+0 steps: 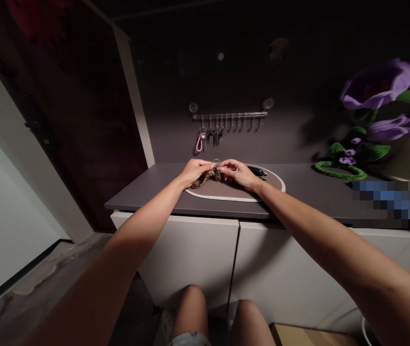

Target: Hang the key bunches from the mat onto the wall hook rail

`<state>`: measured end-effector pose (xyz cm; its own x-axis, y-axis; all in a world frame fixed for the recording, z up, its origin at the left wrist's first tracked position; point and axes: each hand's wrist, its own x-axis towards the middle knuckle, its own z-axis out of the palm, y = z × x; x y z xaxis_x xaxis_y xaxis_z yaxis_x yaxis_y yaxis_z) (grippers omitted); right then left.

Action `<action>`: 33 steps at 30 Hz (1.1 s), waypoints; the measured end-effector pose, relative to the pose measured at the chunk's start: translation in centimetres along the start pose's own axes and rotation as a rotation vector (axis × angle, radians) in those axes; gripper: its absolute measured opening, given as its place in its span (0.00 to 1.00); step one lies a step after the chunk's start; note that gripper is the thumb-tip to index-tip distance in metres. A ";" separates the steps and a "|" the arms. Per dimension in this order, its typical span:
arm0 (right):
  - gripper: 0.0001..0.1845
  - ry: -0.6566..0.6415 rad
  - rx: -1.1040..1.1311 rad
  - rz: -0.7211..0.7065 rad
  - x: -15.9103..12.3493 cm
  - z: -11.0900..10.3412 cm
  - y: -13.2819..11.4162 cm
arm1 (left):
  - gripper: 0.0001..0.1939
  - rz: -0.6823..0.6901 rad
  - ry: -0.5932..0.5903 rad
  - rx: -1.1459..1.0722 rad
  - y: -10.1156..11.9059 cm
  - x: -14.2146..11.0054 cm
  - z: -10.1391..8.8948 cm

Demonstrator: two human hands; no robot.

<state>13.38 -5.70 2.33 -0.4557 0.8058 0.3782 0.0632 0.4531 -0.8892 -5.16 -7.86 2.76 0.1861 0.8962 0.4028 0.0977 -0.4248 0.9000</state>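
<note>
My left hand (193,172) and my right hand (240,174) meet above an oval mat (226,193) with a white border. Between their pinched fingertips is a metal key ring (216,161), with keys (218,175) hanging below it. A brown patterned strap (204,180) trails beneath my left fingers onto the mat. Behind my right hand lies a black object (258,171), partly covered and too dark to name. Which small part each fingertip presses is hard to make out.
Above the hands, a clear hook rail (229,115) carries several keys and a pink loop (199,142). Purple flowers (378,91) with a green ring base (340,170) stand on the right of the grey counter (147,192). White cabinet doors (197,250) are below, close to my knees.
</note>
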 end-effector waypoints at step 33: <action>0.17 0.152 0.264 -0.026 1.4 -0.7 -1.6 | 0.16 0.090 -0.040 0.235 2.2 2.5 0.4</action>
<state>13.26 -4.98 4.48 -0.3144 0.8520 0.4186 -0.1889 0.3760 -0.9072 -4.09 -6.62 5.64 0.2420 0.8498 0.4682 0.3032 -0.5247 0.7955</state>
